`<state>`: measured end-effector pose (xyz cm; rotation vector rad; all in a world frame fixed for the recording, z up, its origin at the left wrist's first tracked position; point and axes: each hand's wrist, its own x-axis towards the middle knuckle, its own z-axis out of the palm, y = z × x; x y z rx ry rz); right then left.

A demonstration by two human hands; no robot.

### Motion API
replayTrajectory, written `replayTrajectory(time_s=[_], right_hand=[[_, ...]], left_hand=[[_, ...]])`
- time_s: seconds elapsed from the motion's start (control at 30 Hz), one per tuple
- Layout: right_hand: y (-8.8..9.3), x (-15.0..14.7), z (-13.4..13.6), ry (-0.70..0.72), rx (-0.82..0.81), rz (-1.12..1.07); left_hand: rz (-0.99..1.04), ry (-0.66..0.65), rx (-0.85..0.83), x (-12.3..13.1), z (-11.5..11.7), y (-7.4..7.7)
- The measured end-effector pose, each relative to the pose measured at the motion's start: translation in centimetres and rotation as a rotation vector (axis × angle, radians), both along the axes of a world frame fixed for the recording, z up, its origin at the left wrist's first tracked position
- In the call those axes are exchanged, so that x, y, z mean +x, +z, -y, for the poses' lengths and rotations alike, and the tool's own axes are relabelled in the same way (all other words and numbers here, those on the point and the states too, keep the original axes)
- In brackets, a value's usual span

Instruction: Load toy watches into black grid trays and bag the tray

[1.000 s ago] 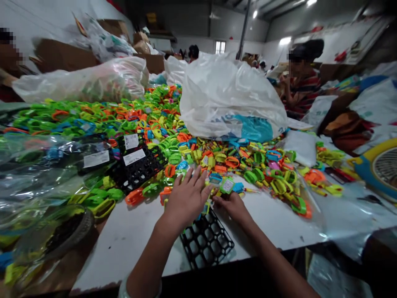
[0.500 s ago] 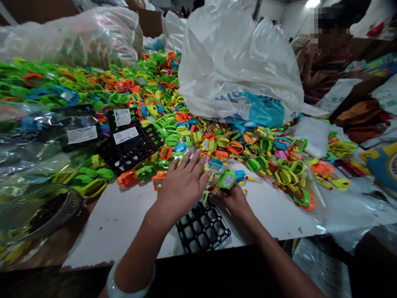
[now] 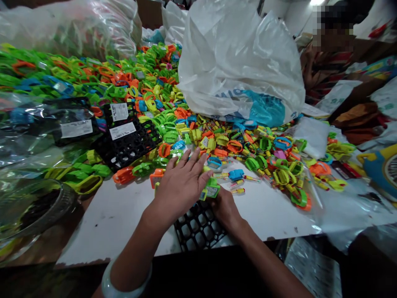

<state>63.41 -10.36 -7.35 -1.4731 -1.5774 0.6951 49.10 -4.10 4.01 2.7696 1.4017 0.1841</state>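
A green toy (image 3: 212,189) is gripped by the right hand (image 3: 225,207) at the far edge of the black tray (image 3: 198,227). The left hand (image 3: 182,186) is laid flat, fingers spread, over the tray, beside the toy pile (image 3: 263,157).

A white bench (image 3: 124,215) carries a heap of coloured plastic toys (image 3: 161,111), black trays (image 3: 127,142), a big white bag (image 3: 235,62) and clear bags (image 3: 37,136).
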Motion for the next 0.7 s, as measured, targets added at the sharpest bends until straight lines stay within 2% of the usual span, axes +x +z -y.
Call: replayTrajectory(time_s=[0.13, 0.23, 0.3, 0.4, 0.47, 0.57, 0.7], right_hand=[[0.8, -0.1, -0.8, 0.103, 0.024, 0.08], [1.6, 1.9, -1.0, 0.152, 0.034, 0.115], [2.1, 4.8, -0.7, 0.023, 0.094, 0.186], [2.8, 9.9, 0.0, -0.294, 0.103, 0.44], [3.1, 12.0, 0.2, -0.359, 0.049, 0.563], [3.5, 11.2, -0.2, -0.31, 0.012, 0.638], [3.3, 6.3, -2.1, -0.196, -0.064, 0.835]], left_hand=[[0.007, -0.014, 0.027, 0.0, 0.0, 0.1], [0.011, -0.017, 0.041, -0.1, 0.1, 0.3], [0.001, -0.011, 0.039, -0.1, 0.2, 0.4], [0.004, 0.009, 0.047, 0.1, 0.2, 0.4], [0.012, 0.044, 0.054, 0.5, 0.1, 0.2], [0.023, 0.105, 0.071, 1.3, -0.3, -0.2], [0.034, 0.136, 0.082, 2.0, -0.6, -0.2]])
